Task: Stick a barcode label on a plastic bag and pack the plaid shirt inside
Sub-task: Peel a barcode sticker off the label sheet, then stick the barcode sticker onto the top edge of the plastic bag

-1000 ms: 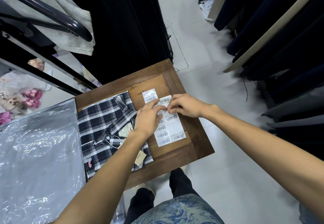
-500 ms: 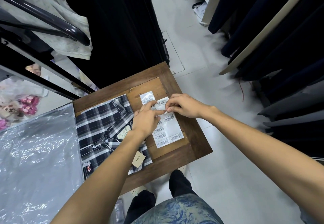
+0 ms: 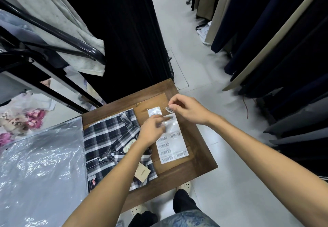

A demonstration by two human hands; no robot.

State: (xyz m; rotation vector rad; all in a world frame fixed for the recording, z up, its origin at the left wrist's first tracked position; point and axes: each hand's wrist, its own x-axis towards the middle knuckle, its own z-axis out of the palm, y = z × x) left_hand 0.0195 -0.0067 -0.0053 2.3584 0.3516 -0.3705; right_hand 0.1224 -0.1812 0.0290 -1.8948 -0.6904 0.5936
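A folded black-and-white plaid shirt (image 3: 110,141) with tan tags lies on a small wooden table (image 3: 198,155). To its right lies a white sheet of barcode labels (image 3: 174,146). My right hand (image 3: 188,109) pinches one peeled barcode label (image 3: 169,110) just above the sheet's top end. My left hand (image 3: 152,132) hovers over the sheet's upper left with its fingers spread and a fingertip on the sheet. A clear plastic bag (image 3: 40,170) lies flat to the left of the shirt.
A black clothes rack (image 3: 58,36) with grey fabric stands at the left. Dark garments hang behind the table and along the right side. A tan price tag (image 3: 142,173) lies on the shirt. My legs and shoes show below the table's near edge.
My right hand has peeled a barcode label off the sheet and lifted it up and to the right. My left hand has loosened and stays over the sheet.
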